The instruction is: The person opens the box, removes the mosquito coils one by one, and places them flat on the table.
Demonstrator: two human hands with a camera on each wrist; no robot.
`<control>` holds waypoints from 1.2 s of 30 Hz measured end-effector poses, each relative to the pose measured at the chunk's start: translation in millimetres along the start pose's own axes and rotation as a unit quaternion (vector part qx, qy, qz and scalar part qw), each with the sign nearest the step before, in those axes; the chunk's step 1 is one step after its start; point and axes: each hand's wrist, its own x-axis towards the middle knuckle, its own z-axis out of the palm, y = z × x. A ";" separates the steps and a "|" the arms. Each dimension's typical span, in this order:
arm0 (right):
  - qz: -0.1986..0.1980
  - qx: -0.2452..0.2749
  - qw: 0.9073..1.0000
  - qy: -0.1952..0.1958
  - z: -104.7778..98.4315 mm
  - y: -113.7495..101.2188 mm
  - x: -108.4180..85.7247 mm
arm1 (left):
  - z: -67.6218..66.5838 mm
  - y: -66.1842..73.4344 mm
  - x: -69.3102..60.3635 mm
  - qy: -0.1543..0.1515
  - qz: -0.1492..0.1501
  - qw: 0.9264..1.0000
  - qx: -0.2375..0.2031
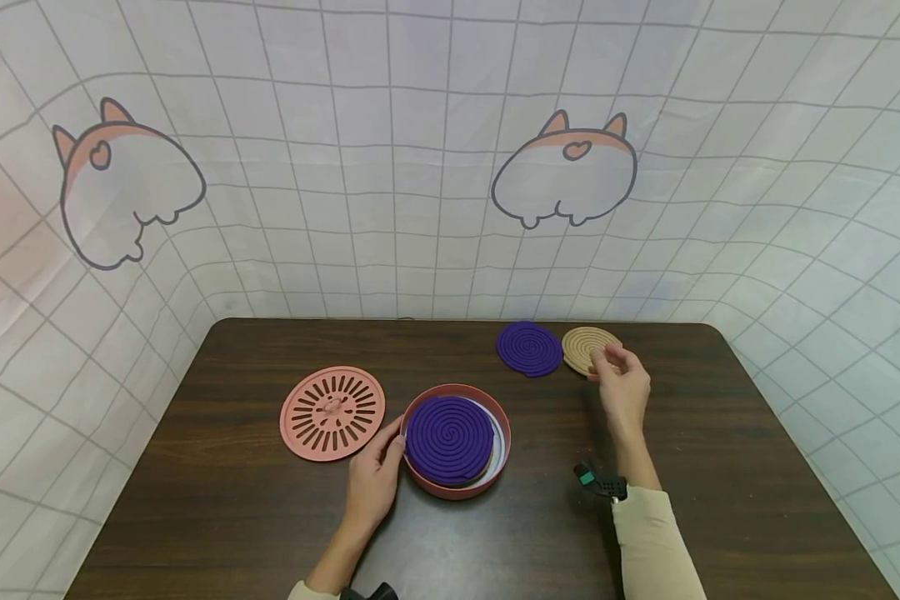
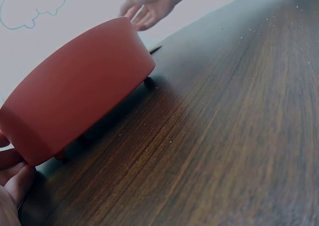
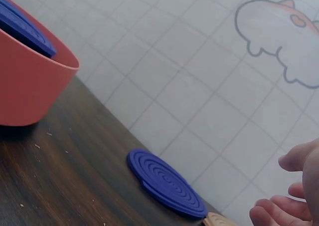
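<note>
- Left hand [image 1: 372,481] grips the side of the red bowl [image 1: 456,493], steadying it; right hand [image 1: 624,387] grasps nothing, fingers loose and apart — poised right over the tan coil [image 1: 587,342].
- Already in: one purple coil [image 1: 450,440], lying inside the bowl, off-centre over a white base [image 1: 499,443]; what's under it is mostly hidden.
- Left out: the tan coil and a second purple coil [image 1: 528,348], just beside each other at the table's [image 1: 232,517] far side.
- And the slotted pink lid [image 1: 333,407] — off, lying left of the bowl.
</note>
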 end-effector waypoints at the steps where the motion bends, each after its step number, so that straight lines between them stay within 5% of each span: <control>1: 0.001 0.003 1.000 0.000 0.4 0.0 -0.3 | -0.1 0.2 -0.1 0.000 -0.001 1.000 0.000; 24: -0.012 0.059 0.998 -0.012 8.1 -4.9 -13.4 | -0.8 0.2 0.5 0.002 0.003 1.000 0.001; 36: -0.026 0.044 0.998 -0.030 11.8 -9.1 -19.1 | -1.3 0.4 0.5 -0.001 0.002 1.000 0.003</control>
